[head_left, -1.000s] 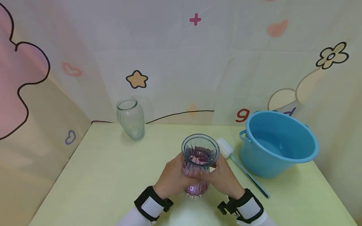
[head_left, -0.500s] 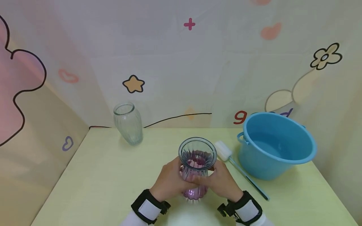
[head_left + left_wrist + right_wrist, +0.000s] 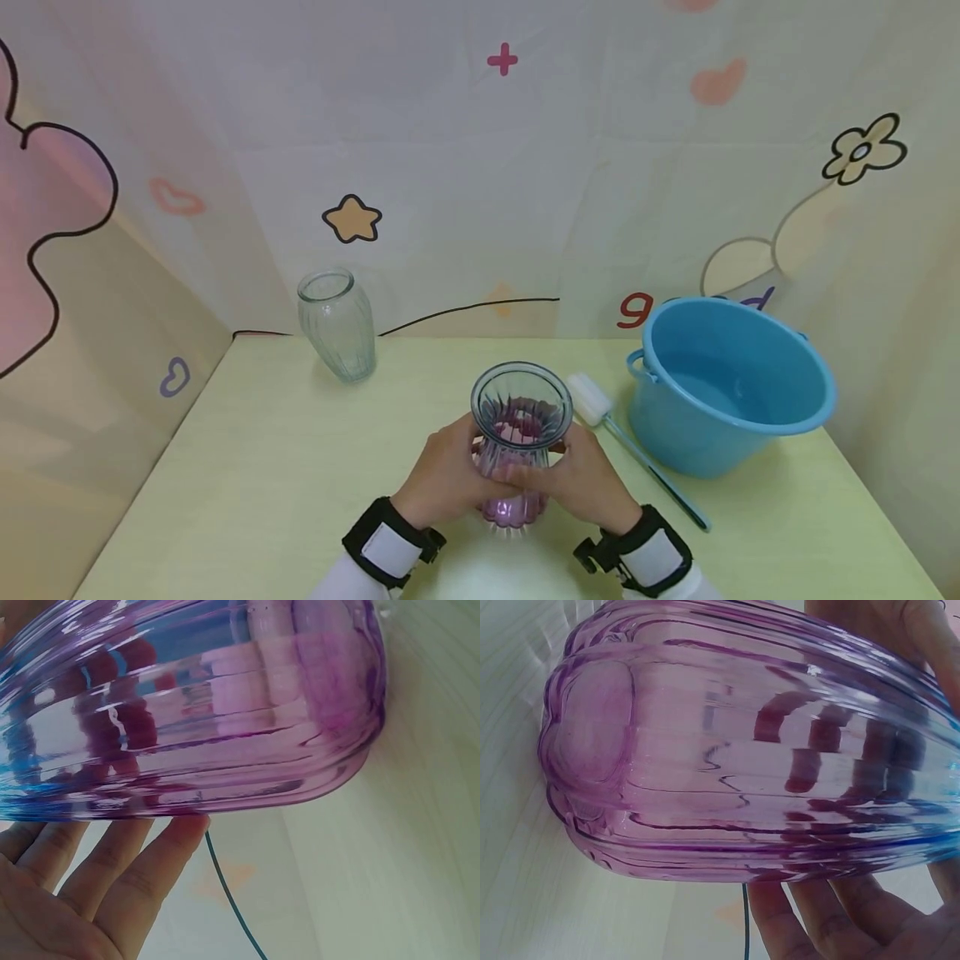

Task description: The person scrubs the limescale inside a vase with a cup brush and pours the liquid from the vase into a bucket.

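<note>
A ribbed glass vase (image 3: 517,500), blue at the mouth and purple-pink toward the base, stands upright at the front middle of the table in the head view. My left hand (image 3: 442,477) grips it from the left, and my right hand (image 3: 592,479) grips it from the right. The thumbs meet across its near side. In the left wrist view, fingers (image 3: 142,877) curve along the wall of the vase (image 3: 262,735). Fingers of the other hand (image 3: 817,919) show against the purple glass (image 3: 682,757) in the right wrist view.
On the pale yellow table (image 3: 247,467), a clear glass vase (image 3: 341,333) stands at the back left. A blue bucket (image 3: 720,450) occupies the right side. Between the bucket and my right hand lies a white sponge brush (image 3: 588,398) with a long blue handle. A printed cloth (image 3: 450,150) hangs behind.
The whole head view has shifted slightly, so everything sits a little further left and lower than a second ago. Both hands keep their hold on the purple vase.
</note>
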`<act>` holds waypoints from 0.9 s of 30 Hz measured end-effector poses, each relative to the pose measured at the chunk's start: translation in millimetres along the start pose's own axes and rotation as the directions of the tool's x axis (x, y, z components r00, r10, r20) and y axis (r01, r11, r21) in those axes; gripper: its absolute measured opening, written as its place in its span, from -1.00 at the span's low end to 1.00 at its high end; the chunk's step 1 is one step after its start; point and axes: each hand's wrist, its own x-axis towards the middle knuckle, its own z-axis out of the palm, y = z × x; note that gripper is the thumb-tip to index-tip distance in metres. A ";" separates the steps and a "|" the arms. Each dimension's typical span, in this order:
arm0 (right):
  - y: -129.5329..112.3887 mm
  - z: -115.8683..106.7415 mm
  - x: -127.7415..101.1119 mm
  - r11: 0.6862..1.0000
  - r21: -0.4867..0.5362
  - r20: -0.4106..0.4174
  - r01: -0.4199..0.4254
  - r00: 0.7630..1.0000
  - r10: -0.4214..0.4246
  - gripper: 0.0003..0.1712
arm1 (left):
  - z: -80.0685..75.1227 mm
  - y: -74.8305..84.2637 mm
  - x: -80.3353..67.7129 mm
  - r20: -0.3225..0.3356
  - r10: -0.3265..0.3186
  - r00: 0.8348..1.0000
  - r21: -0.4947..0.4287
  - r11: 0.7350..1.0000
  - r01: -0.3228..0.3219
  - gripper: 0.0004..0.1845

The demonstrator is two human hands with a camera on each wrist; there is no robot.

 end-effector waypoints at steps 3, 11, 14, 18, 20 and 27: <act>-0.3 0.9 0.4 1.000 -0.001 0.006 0.007 1.000 -0.007 -0.16 | -0.7 -1.6 -0.1 -0.001 -0.004 1.000 0.009 1.000 0.004 -0.14; -2.7 2.4 0.1 1.000 0.001 0.008 -0.020 1.000 0.020 -0.13 | 1.9 -3.4 -1.0 -0.012 -0.003 1.000 0.038 0.999 0.003 -0.08; -2.3 2.1 0.3 0.999 -0.006 0.006 -0.031 0.999 0.031 -0.14 | 6.8 -4.6 -0.7 -0.035 0.015 0.999 0.055 0.998 -0.013 -0.06; -2.2 1.9 0.5 0.999 -0.002 0.005 -0.047 0.999 0.047 -0.13 | 13.8 -6.6 -0.2 -0.066 0.052 0.996 0.074 0.996 -0.047 -0.06; -2.7 2.0 0.2 0.998 0.007 0.006 -0.056 0.998 0.056 -0.12 | 15.8 -6.8 -0.5 -0.073 0.056 0.996 0.077 0.996 -0.050 -0.06; -3.2 0.5 -0.4 0.998 -0.011 0.014 -0.068 0.998 0.068 -0.11 | 21.7 -7.2 -1.1 -0.113 0.068 0.991 0.114 0.992 -0.055 -0.04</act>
